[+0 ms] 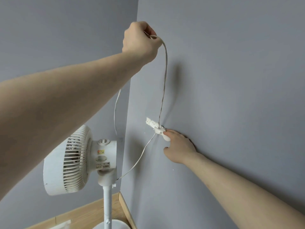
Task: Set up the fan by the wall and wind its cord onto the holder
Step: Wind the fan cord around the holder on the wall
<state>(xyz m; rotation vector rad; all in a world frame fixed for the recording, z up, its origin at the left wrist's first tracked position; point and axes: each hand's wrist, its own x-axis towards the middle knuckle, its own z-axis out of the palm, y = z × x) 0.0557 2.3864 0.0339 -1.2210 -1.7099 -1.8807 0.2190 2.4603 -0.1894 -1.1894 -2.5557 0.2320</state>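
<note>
A white pedestal fan [74, 161] stands upright in the room corner, its head turned left. Its thin white cord [165, 76] runs from the fan's neck up to a white holder [152, 123] fixed on the grey wall, loops around it, then rises to my left hand [140, 41]. That hand is raised high and closed on the cord, with a loose end hanging down behind my forearm. My right hand [179, 148] rests against the wall just right of and below the holder, fingers pinching the holder's lower white end.
Two grey walls [231, 80] meet in a corner right behind the fan. A light wooden floor [92, 212] and wooden skirting board [125, 209] show at the bottom, with the fan's round white base [113, 224] on the floor.
</note>
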